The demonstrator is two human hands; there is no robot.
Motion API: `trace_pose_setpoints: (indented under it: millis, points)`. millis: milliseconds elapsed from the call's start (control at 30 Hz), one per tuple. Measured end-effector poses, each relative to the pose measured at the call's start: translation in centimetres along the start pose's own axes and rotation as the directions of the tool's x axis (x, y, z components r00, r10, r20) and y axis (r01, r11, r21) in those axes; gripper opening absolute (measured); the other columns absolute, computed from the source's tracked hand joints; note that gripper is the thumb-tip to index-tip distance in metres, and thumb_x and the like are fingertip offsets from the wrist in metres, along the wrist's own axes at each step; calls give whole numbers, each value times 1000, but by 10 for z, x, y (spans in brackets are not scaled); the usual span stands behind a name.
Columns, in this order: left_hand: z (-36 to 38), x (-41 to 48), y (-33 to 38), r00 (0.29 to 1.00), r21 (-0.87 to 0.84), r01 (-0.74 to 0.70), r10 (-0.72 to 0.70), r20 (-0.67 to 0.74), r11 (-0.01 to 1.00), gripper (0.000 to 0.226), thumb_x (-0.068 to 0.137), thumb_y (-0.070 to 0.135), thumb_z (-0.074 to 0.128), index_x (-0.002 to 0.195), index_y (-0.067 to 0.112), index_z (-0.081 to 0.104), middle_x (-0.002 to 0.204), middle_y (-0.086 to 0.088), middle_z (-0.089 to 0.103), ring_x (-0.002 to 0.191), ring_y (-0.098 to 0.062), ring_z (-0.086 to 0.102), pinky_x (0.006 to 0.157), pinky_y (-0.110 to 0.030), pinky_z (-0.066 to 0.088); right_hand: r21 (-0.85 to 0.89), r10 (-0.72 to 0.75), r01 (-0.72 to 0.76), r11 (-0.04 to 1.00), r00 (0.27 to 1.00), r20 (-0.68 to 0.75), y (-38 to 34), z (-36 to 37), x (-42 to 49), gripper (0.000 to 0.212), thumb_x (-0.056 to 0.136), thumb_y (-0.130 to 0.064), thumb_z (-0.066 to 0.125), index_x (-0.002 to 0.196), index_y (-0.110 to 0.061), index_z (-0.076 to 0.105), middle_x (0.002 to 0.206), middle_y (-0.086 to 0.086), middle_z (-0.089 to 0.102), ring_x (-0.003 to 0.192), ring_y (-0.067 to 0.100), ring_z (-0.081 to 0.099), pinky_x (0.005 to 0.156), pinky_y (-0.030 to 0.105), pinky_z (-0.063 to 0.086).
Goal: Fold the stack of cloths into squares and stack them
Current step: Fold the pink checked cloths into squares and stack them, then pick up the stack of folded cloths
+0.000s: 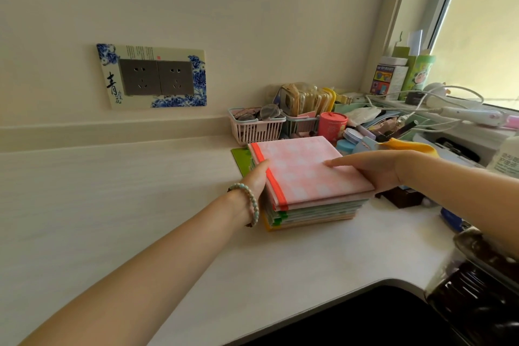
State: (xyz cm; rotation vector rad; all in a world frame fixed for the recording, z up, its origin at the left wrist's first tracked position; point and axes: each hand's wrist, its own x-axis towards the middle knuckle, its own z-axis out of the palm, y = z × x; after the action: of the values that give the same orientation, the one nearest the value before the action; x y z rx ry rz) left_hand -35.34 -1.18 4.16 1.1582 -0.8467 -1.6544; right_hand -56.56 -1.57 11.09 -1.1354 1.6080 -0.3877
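Note:
A stack of folded square cloths [317, 212] stands on the white counter [140, 205], right of centre. The top cloth [306, 174] is pink checked with an orange band along its left edge; green and peach layers show below it. My left hand [257, 177], with a bead bracelet at the wrist, presses against the stack's left side, its fingers hidden behind the edge. My right hand [376, 167] lies on the stack's right side, forefinger stretched flat across the top cloth and palm wrapped over the right edge.
Behind the stack stand a pink basket [257, 128] with glasses, a red tin [332, 125], small jars and cables. A yellow cloth [407, 146] lies behind my right wrist. A wall socket [156, 77] is at left. The dark sink [365, 317] opens at bottom right.

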Motion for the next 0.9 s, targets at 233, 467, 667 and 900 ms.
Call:
trace_pose_setpoints:
  millis: [233, 467, 667, 900]
  points:
    - [-45, -22, 12, 998, 20, -1, 2, -60, 1000, 44, 98, 36, 42, 126, 5, 55, 123, -15, 62, 113, -29, 59, 102, -41, 43, 18, -52, 51, 999, 997, 55, -10, 52, -7, 59, 76, -43, 69, 122, -24, 37, 116, 13, 61, 108, 30, 59, 97, 46, 47]
    - [-123, -65, 24, 987, 71, -50, 60, -150, 996, 45, 97, 38, 43, 126, 5, 55, 123, -13, 61, 114, -27, 58, 103, -38, 42, 87, -116, 105, 991, 984, 135, -30, 137, -10, 41, 80, -51, 63, 96, -14, 57, 83, 6, 69, 75, 17, 65, 69, 27, 56]
    - [-172, -108, 25, 971, 3, -80, 79, -225, 997, 42, 97, 36, 45, 125, 6, 56, 123, -15, 61, 101, -25, 60, 89, -34, 46, 125, -196, 181, 976, 973, 119, -48, 204, -15, 31, 82, -46, 65, 81, -15, 60, 54, -2, 66, 47, 9, 62, 45, 16, 51]
    - [-212, -145, 24, 945, 27, -129, 131, -299, 991, 43, 96, 33, 48, 125, 3, 56, 124, -16, 60, 114, -29, 58, 89, -32, 46, 165, -224, 200, 966, 963, 147, -53, 258, -28, 35, 77, -49, 68, 88, -16, 62, 61, 0, 70, 46, 12, 65, 47, 21, 55]
